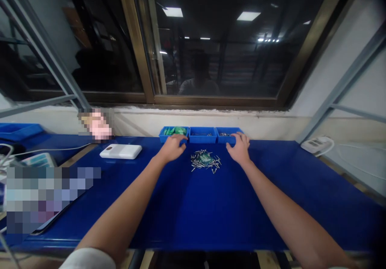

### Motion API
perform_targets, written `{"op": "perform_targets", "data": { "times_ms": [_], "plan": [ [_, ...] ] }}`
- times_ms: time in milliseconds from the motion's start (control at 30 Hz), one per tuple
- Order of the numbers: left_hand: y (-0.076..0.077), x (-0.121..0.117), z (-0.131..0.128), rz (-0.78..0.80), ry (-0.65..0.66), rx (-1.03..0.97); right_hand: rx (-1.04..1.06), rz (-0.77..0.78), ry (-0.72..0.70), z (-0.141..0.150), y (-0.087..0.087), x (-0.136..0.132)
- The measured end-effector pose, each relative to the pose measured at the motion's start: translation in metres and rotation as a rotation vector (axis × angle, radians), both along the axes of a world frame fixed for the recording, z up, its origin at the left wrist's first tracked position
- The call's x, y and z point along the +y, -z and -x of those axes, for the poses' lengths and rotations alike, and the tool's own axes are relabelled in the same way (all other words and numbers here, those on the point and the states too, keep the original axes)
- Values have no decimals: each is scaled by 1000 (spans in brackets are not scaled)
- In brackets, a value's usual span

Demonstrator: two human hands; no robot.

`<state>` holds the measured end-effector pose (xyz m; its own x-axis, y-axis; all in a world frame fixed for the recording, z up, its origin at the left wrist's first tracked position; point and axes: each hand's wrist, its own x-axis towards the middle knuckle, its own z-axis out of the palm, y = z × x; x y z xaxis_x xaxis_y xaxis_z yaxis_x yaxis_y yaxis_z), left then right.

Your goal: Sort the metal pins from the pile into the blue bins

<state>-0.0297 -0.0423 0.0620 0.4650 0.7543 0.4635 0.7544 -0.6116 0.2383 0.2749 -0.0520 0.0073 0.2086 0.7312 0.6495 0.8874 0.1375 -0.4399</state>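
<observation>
My left hand (173,148) is at the front of the left blue bin (163,139), its fingers curved and the thumb apart. That bin holds bright green pieces (175,130). Over by the right blue bin (225,139), my right hand (240,146) reaches its front edge with thumb and fingers spread. Small metal parts (223,134) lie in that bin. Between my hands, on the blue table, is a pile of thin metal pins that look like blind rivets (197,164), around a greenish piece (205,159). Neither hand visibly holds anything.
A middle blue bin (202,140) with a few metal parts stands between the other two. A white box-like device (120,151) lies at left on the blue table (211,212). A power strip (316,144) with a cable sits at the right edge, beside a metal frame (340,80).
</observation>
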Motion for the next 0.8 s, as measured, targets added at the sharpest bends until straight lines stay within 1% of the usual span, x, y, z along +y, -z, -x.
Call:
{"op": "perform_targets", "data": {
  "times_ms": [67,100,167,267,367,467,567,700,800],
  "plan": [
    [7,-10,-17,66,4,-38,8,26,-137,18,-4,-7],
    [10,-14,-25,99,-3,-52,6,63,-218,26,-5,-10],
    [15,-20,-38,158,-19,-73,2,182,-292,39,-6,-15],
    [23,-20,-50,207,-37,-63,-35,350,-268,54,-6,-20],
    [29,-14,-56,229,-48,2,-71,433,-265,64,-3,-22],
    [36,-10,-62,171,-50,31,-118,430,-329,70,3,-22],
    [46,-13,-68,109,-27,27,-159,408,-376,73,11,-20],
    [58,-15,-71,143,33,51,-152,360,-424,74,17,-14],
    [63,-13,-71,143,52,27,-99,317,-454,74,16,-13]
  ]
}}
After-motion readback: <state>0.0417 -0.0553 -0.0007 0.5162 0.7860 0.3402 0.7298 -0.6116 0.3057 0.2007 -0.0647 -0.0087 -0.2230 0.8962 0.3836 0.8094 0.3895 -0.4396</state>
